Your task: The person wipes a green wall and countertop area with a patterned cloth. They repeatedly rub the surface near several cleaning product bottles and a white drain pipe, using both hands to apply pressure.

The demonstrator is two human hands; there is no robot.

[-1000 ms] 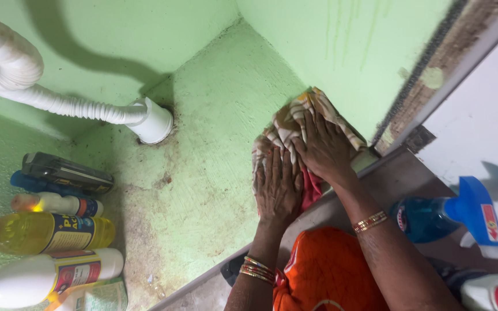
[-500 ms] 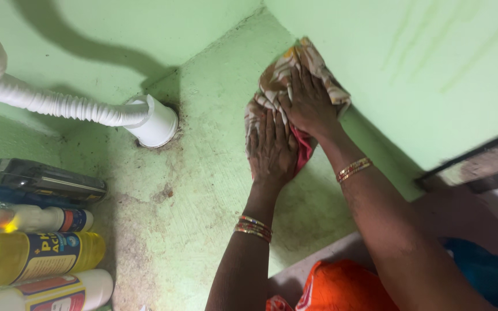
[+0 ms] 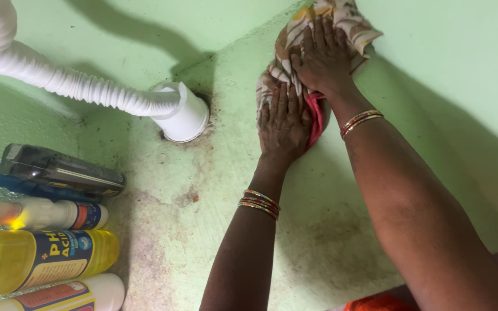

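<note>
My left hand lies flat, fingers together, on the near part of a patterned cream, brown and red cloth spread on the green cabinet floor. Farther in, my right hand presses palm down on the same cloth, close to the green right wall. Both wrists carry bangles. The cloth is bunched under the two hands and reaches toward the back corner.
A white corrugated drain pipe runs from the upper left into a white collar on the floor, left of my hands. Several cleaning bottles lie at the left: a dark sprayer, a white bottle, a yellow bottle.
Both hands have pushed the cloth along the floor away from the cabinet's front edge toward the back corner. The view has moved in with them, and the door frame and blue spray bottle have left the frame.
</note>
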